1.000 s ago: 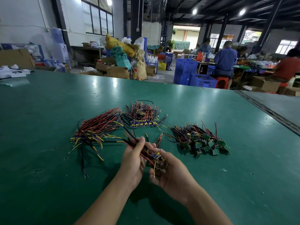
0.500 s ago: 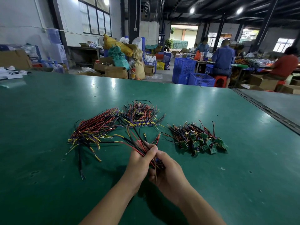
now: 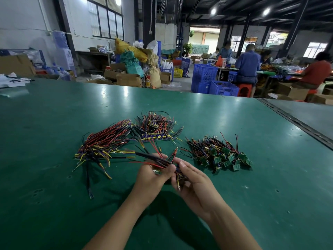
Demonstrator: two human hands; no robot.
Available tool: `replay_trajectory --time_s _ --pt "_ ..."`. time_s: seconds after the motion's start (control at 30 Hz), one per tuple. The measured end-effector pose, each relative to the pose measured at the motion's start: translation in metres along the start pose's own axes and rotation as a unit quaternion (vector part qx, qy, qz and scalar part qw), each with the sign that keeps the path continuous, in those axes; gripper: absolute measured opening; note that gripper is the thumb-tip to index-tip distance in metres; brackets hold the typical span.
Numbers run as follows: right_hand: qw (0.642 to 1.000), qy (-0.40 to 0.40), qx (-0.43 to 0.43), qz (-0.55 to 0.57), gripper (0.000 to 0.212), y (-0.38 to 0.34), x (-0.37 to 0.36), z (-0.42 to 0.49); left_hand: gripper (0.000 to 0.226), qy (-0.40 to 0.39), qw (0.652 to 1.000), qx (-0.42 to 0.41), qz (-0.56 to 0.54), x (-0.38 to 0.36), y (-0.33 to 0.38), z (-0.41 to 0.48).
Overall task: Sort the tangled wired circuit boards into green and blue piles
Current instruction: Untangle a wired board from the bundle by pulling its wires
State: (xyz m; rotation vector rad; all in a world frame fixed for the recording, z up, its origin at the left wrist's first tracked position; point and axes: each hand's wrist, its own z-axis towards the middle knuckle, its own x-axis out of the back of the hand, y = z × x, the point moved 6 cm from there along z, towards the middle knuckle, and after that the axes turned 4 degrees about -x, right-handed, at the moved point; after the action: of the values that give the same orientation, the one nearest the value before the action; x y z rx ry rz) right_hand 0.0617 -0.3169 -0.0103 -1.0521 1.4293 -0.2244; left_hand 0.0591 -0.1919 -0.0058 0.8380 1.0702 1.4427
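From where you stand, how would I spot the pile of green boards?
Look at the big green table. Right of the person's right hand lies the green pile. Unlike the blue pile and the tangled heap, its near edge bristles with small green square boards.

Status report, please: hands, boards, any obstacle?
Left hand and right hand both grip one bundle. Green pile right, blue pile behind, tangle left. Nothing blocks the piles.
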Motion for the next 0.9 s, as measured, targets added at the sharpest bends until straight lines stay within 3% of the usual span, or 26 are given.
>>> replay_trajectory --time_s 0.13,0.27,0.4,0.5,0.57,0.67,0.7,0.77,0.9 --pt "0.998 0.034 0.026 0.040 0.019 -0.016 0.011 0.004 0.031 -0.050 0.996 -0.032 0.071 0.000 0.004 -0.002" --pt "0.989 0.072 0.075 0.104 0.020 -0.041 0.023 0.010 0.008 0.028 0.987 -0.041 0.154 0.005 0.000 0.003" --pt "0.969 0.137 0.177 0.100 0.013 -0.082 0.038 0.016 0.027 0.028 0.984 -0.034 0.172 0.006 -0.009 0.004" --pt "0.935 0.216 0.282 -0.009 0.014 -0.122 0.054 0.016 0.032 0.031 0.981 -0.043 0.187 0.005 -0.009 0.005" --pt "0.859 0.308 0.350 -0.210 0.020 -0.149 0.065 0.011 0.033 0.045 0.981 -0.045 0.186 0.006 -0.008 0.005" --pt "0.657 0.416 0.387 -0.495 0.028 -0.171 0.069 0.005 0.035 0.064 0.981 -0.040 0.180 0.009 -0.007 0.006" --pt "0.627 0.415 0.389 -0.533 0.029 -0.173 0.071 0.005 0.036 0.074 0.979 -0.041 0.186 0.010 -0.006 0.006" --pt "0.604 0.384 0.361 -0.598 0.029 -0.167 0.081 0.012 0.036 0.096 0.976 -0.041 0.193 0.013 -0.005 0.006" --pt "0.553 0.342 0.230 -0.724 0.042 -0.141 0.102 0.026 0.031 0.144 0.965 -0.025 0.216 0.019 -0.007 0.007"
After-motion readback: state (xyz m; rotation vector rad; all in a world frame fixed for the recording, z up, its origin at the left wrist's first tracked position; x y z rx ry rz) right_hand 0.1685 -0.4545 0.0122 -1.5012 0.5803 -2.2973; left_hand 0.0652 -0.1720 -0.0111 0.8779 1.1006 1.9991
